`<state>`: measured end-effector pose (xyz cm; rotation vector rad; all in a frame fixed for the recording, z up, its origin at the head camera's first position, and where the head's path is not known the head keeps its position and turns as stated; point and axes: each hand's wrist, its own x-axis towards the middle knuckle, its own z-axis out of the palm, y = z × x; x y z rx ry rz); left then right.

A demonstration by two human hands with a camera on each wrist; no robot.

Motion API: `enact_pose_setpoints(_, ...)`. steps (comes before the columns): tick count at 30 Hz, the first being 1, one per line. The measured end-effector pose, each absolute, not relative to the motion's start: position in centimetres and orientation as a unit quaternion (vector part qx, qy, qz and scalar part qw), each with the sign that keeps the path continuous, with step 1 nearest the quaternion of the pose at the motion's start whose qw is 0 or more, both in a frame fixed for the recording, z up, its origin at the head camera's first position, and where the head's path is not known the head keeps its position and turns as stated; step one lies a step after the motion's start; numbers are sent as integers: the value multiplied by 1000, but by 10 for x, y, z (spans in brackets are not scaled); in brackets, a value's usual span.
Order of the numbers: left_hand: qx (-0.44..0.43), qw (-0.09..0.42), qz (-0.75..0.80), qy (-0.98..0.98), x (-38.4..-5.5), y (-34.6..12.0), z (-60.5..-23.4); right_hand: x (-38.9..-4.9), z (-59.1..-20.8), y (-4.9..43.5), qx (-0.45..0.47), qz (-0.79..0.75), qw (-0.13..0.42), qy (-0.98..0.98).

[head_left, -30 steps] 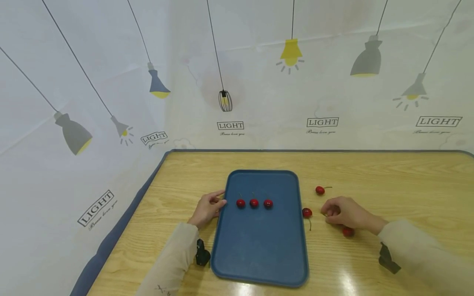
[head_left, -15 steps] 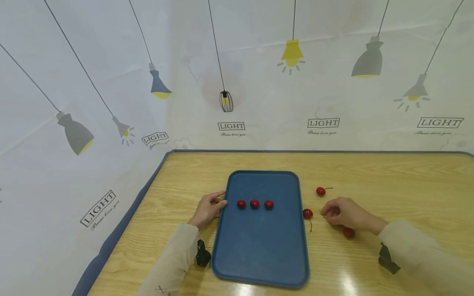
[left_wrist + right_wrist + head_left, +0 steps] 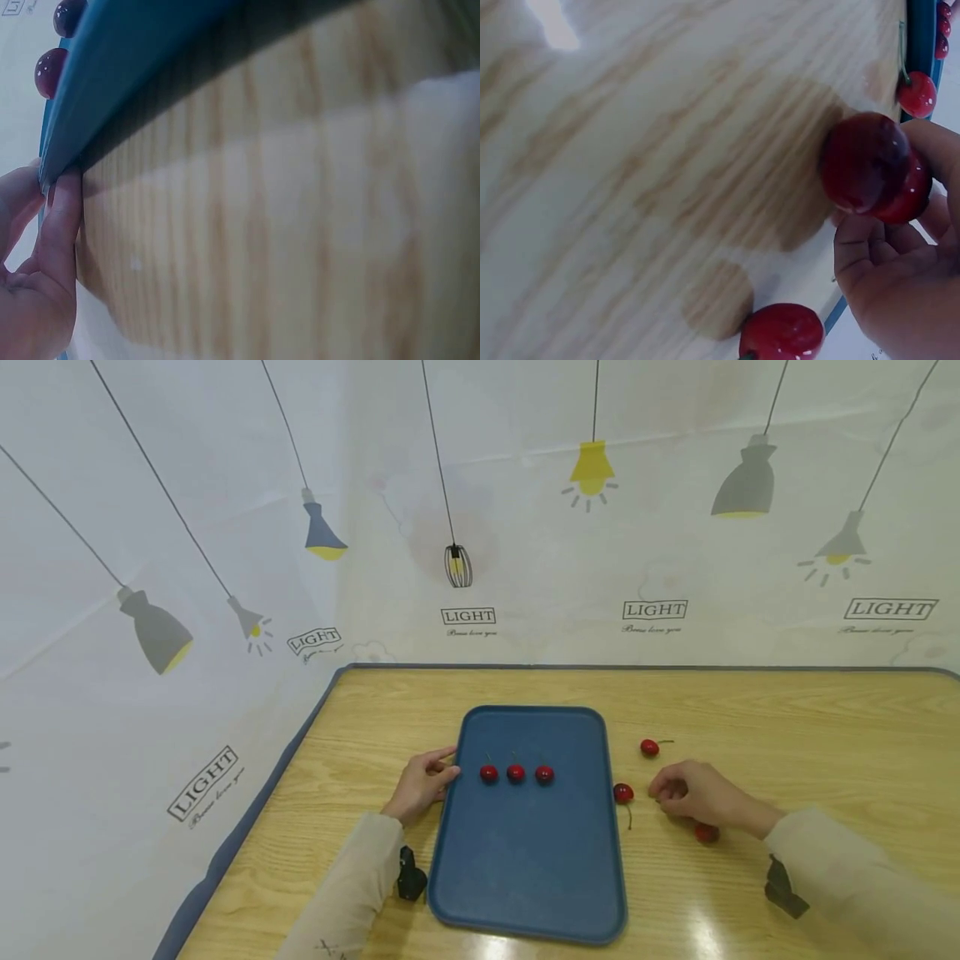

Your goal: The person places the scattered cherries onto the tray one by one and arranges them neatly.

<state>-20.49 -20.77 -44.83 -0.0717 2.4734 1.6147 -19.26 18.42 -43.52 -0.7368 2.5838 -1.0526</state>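
Observation:
My left hand point(image 3: 422, 783) pinches the left rim of a blue tray point(image 3: 525, 868), thumb over the edge; the left wrist view also shows these fingers point(image 3: 61, 225) at the rim. On the tray, three red cherries point(image 3: 515, 773) lie in a row. Right of the tray, my right hand point(image 3: 705, 797) is curled, and in its wrist view thumb and fingers pinch a red cherry point(image 3: 913, 191). A darker cherry point(image 3: 864, 161) overlaps it there; I cannot tell whether it is held too. Below the palm shows a cherry point(image 3: 707, 832).
One cherry point(image 3: 623, 792) with its stem lies against the tray's right edge, and another cherry point(image 3: 649, 747) sits farther back. A further cherry point(image 3: 781, 334) is near in the right wrist view. Behind the wooden table point(image 3: 825, 718) hangs a lamp-print cloth point(image 3: 540, 543).
Both hands stay almost in place, with only a slight shift of the right fingertips. The cherries and the tray have not moved.

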Motion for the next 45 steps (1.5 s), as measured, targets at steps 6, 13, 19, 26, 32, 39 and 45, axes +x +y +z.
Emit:
enact_pose_setpoints(6, -20, 94, 549, 831, -204, -208, -448, -191, -436, 184, -261, -358, 123, 888)
enact_pose_setpoints(13, -21, 93, 547, 832, -204, -208, -449, -193, -436, 184, -260, -350, 116, 893)
enact_pose_setpoints(19, -22, 92, 545, 833, -205, -208, -449, -195, -437, 182, -264, -343, 114, 894)
enact_pose_setpoints(26, -20, 93, 541, 836, -205, -208, -449, -197, -438, 181, -271, -338, 112, 894)
enact_pose_setpoints(32, -17, 89, 531, 842, -204, -207, -448, -198, -437, 185, -267, -359, 138, 883)
enact_pose_setpoints(39, -14, 86, 530, 844, -205, -207, -449, -200, -433, 191, -260, -383, 140, 876)
enact_pose_setpoints(45, -14, 84, 527, 846, -205, -207, -449, -203, -431, 194, -244, -390, 127, 879)
